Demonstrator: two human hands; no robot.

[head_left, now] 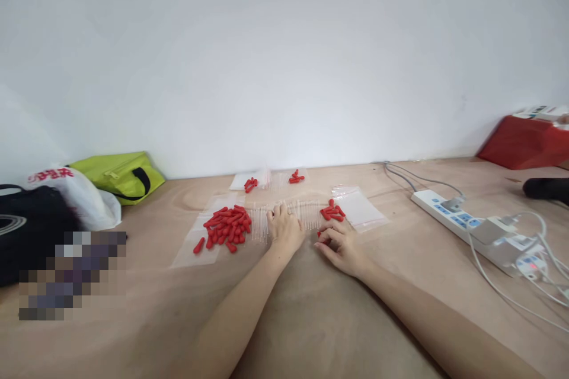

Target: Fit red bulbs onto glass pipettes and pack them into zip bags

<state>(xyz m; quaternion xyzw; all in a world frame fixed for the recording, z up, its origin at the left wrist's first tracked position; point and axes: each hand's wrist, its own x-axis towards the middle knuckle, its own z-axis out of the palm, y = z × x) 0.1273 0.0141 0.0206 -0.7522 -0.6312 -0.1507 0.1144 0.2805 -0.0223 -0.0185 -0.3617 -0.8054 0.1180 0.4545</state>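
Observation:
My left hand (285, 228) rests on a row of thin clear tubes (310, 214) laid side by side on the table. Its fingers are bent and closed, and what they pinch, if anything, is hidden. To the right, my right hand (340, 246) is curled low over the table, with a bit of a red rubber dropper bulb (319, 234) showing at its fingertips. Just beyond it, several red bulbs (332, 211) lie by a clear zip bag (361, 208). A larger heap of red bulbs (226, 226) sits left of the tubes on a flat clear bag (193, 247).
Two small groups of red bulbs (251, 184) (296, 177) lie on bags near the wall. On the right stands a power strip (438, 213) with chargers and loose cables. A lime bag (116, 174), white plastic bag (84, 198) and black bag (38, 231) are at left; a red bag (518, 142) is far right.

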